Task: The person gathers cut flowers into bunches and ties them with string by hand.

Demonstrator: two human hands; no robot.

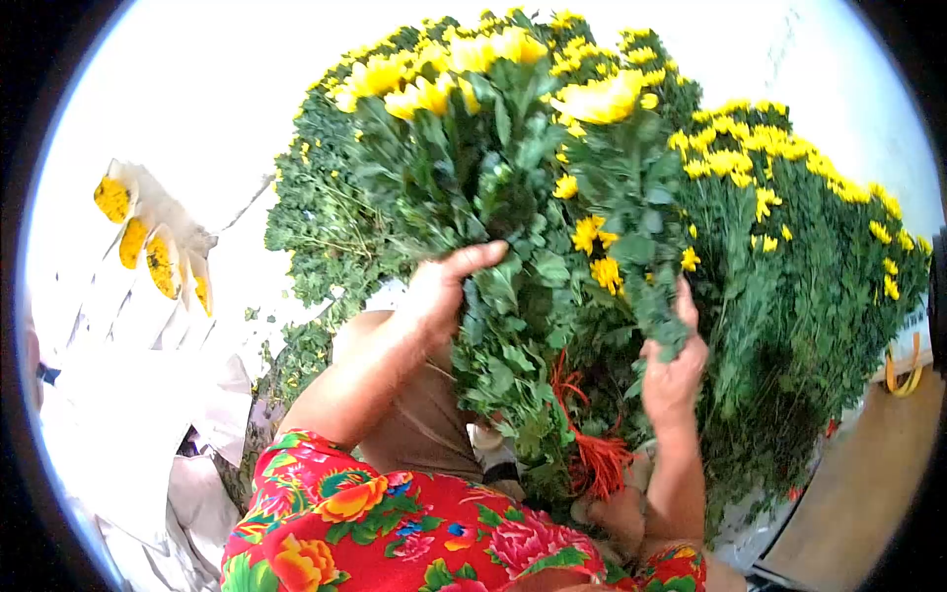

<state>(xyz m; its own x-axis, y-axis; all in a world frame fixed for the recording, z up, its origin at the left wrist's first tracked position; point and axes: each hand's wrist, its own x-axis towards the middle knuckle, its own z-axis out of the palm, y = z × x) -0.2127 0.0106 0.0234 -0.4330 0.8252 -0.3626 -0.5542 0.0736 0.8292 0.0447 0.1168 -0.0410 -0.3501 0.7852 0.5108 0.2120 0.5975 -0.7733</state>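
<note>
My left hand (446, 288) is closed around a thick bunch of yellow chrysanthemums (498, 158), thumb across the leafy stems and blooms pointing up and away from me. To its right, my right hand (677, 373) grips the lower stem of a chrysanthemum (633, 192) with a large yellow bloom, held upright and apart from the bunch. Leaves partly cover the fingers of both hands. A bundle of red strings (600, 462) hangs below and between the hands, in front of my legs.
A tall heap of chrysanthemums (321, 202) rises behind the bunch, and another heap (760, 296) stands at the right. White paper-wrapped yellow flowers (148, 222) lie at the left, above white sheets (128, 424). A brown board (868, 474) and a yellow strap (903, 380) are at the right edge.
</note>
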